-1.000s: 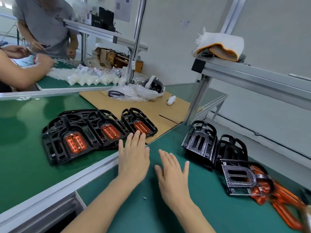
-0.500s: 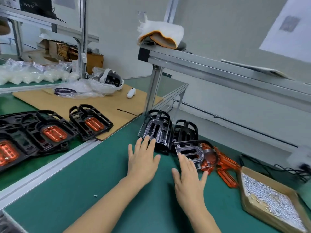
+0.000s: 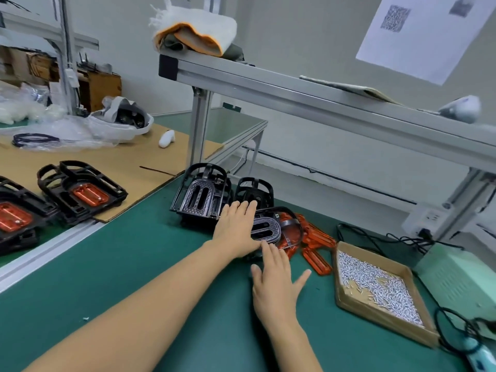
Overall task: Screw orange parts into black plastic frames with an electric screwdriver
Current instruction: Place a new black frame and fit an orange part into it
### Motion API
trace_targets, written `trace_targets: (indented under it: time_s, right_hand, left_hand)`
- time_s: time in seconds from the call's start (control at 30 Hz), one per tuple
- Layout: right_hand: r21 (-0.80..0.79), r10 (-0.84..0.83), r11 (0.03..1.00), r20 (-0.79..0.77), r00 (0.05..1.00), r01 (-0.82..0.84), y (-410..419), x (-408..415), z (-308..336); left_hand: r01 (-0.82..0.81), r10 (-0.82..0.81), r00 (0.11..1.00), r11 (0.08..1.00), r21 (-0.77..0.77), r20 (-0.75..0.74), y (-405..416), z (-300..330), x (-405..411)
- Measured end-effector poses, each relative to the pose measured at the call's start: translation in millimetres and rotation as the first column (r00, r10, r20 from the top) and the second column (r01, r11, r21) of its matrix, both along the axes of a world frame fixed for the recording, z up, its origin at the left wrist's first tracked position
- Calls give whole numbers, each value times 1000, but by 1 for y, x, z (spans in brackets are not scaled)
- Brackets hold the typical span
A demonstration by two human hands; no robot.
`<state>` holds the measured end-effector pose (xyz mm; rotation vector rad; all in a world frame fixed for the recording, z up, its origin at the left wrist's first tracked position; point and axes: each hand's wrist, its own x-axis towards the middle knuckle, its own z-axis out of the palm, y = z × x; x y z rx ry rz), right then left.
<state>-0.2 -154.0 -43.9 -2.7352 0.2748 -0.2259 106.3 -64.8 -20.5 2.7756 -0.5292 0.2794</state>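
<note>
Both hands have reached forward since a moment ago, the left hand (image 3: pixel 237 228) now lying flat and released on the black plastic frame (image 3: pixel 264 226) at frame centre, atop the orange parts (image 3: pixel 312 237), right hand (image 3: pixel 276 283) released just below it, suggesting pickup comes next.

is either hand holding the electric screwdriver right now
No, the left hand and right hand both reach open-fingered toward the black frames, holding nothing.
</note>
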Motion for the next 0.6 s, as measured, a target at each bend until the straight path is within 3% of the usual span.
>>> trace_targets:
  time_s: [0.13, 0.3, 0.4, 0.5, 0.6]
  right_hand:
    - [18, -9, 1000, -33, 999, 9, -3, 2, -2]
    - [54, -25, 998, -23, 999, 26, -6, 3, -2]
    - [128, -62, 990, 46, 997, 56, -9, 2, 2]
    - [326, -158, 941, 189, 969, 90, -12, 1, 12]
    - [542, -221, 839, 268, 938, 43, -18, 2, 25]
  left_hand:
    - [-34, 36, 999, 997, 68, -32, -6, -3, 5]
    - [-83, 80, 996, 995, 62, 42, -11, -4, 3]
    - [-133, 134, 986, 991, -21, 98, -11, -2, -2]
    - [-180, 196, 974, 974, -138, 109, -8, 1, -10]
    - [-230, 239, 971, 908, -351, -19, -3, 6, -26]
